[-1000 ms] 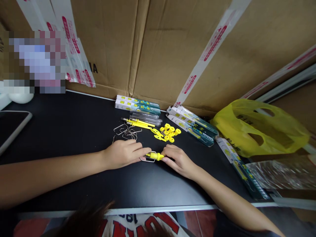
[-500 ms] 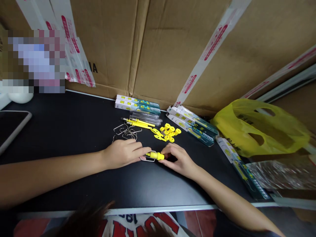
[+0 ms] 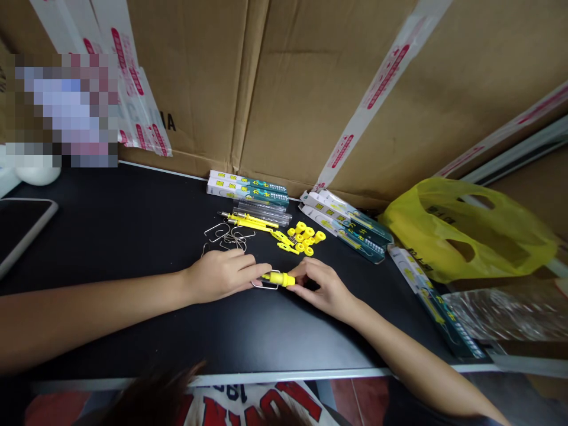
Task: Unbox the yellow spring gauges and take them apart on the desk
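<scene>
Over the black table, my left hand (image 3: 226,275) is closed around a spring scale (image 3: 277,278) with a yellow end and a wire hook. Its clear tube is mostly covered by my left fingers. On the right, my right hand (image 3: 322,289) pinches the yellow cap at the scale's end between thumb and fingertips. Just beyond lie loose wire hooks (image 3: 231,236), yellow rods with springs (image 3: 252,221), clear tubes (image 3: 261,212) and a cluster of yellow caps (image 3: 306,235). Small yellow flat pieces (image 3: 284,241) rest beside the caps.
Printed spring-scale boxes (image 3: 246,188) stand at the back; more boxes (image 3: 346,225) lie to the right. A yellow plastic bag (image 3: 470,231) and a clear plastic pack (image 3: 506,310) sit at the far right. At left is a phone (image 3: 26,228). Cardboard (image 3: 190,77) rises behind.
</scene>
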The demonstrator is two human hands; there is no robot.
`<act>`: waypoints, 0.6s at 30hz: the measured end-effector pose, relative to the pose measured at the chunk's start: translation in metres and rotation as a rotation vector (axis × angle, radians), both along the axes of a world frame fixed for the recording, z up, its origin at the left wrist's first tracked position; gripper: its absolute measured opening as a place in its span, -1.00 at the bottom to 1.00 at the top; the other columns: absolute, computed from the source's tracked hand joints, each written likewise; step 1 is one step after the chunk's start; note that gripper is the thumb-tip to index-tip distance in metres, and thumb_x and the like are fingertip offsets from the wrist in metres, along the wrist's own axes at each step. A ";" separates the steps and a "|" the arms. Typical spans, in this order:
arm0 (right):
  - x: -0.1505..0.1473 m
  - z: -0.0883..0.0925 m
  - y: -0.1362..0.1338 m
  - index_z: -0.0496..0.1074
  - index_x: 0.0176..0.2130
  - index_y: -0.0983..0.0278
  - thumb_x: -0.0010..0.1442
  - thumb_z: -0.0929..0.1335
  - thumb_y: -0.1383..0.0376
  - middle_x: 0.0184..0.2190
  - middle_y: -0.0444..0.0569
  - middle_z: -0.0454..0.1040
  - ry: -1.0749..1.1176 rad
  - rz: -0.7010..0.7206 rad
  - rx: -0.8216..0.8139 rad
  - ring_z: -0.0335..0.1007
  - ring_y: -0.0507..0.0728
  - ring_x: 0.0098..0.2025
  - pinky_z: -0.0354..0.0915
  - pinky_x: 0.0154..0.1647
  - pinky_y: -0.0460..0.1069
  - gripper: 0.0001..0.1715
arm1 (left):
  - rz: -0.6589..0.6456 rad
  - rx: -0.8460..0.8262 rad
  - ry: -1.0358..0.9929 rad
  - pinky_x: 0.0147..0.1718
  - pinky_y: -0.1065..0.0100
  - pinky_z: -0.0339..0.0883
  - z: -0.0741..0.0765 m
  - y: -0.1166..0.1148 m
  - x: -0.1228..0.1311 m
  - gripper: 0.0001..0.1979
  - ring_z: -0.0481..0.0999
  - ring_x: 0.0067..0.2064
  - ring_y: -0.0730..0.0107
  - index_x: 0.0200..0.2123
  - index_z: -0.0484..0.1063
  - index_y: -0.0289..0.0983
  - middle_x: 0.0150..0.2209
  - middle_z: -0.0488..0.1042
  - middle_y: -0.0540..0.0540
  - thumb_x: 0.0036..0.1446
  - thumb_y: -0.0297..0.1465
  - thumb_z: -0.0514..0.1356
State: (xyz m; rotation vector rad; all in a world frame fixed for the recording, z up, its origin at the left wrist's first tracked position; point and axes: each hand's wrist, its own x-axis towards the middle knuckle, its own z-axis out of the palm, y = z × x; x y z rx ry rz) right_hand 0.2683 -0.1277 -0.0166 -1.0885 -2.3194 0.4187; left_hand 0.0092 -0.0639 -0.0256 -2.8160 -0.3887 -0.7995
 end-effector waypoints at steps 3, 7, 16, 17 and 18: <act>0.000 -0.003 -0.001 0.32 -0.27 0.26 0.21 0.35 0.30 -0.45 -0.09 0.38 0.014 0.004 0.018 0.25 0.03 -0.42 0.20 -0.36 -0.05 -0.91 | 0.000 -0.004 0.000 -0.38 0.46 0.24 0.000 0.000 0.000 -0.73 0.41 -0.35 0.47 0.02 0.33 -0.21 -0.37 0.46 0.02 0.28 -0.32 0.04; 0.000 -0.001 0.000 0.29 -0.22 0.27 0.20 0.34 0.16 -0.44 -0.08 0.36 -0.049 -0.026 -0.007 0.24 0.05 -0.43 0.20 -0.34 -0.02 -0.76 | -0.001 -0.006 -0.008 -0.38 0.46 0.24 0.000 0.000 0.000 -0.74 0.41 -0.35 0.47 0.01 0.34 -0.21 -0.37 0.46 0.03 0.29 -0.31 0.04; -0.001 0.002 0.001 0.36 -0.28 0.29 0.27 0.29 0.23 -0.51 -0.08 0.37 -0.077 0.003 0.006 0.23 0.05 -0.44 0.17 -0.36 -0.02 -0.84 | -0.003 -0.004 0.006 -0.36 0.45 0.24 0.000 0.000 0.000 -0.73 0.41 -0.34 0.46 0.02 0.33 -0.22 -0.37 0.45 0.02 0.29 -0.32 0.04; -0.001 0.000 0.001 0.35 -0.27 0.28 0.25 0.31 0.25 -0.51 -0.09 0.36 -0.058 0.003 0.019 0.22 0.05 -0.45 0.17 -0.37 -0.03 -0.87 | -0.002 -0.006 0.008 -0.36 0.45 0.24 -0.001 0.000 0.000 -0.73 0.41 -0.34 0.46 0.02 0.33 -0.22 -0.36 0.45 0.02 0.28 -0.32 0.04; 0.000 -0.001 0.000 0.34 -0.26 0.27 0.24 0.32 0.27 -0.51 -0.10 0.36 -0.041 0.006 0.034 0.22 0.04 -0.45 0.17 -0.39 -0.04 -0.90 | -0.002 -0.007 0.006 -0.36 0.45 0.24 -0.001 0.000 0.000 -0.73 0.41 -0.34 0.46 0.02 0.33 -0.22 -0.36 0.45 0.02 0.28 -0.32 0.05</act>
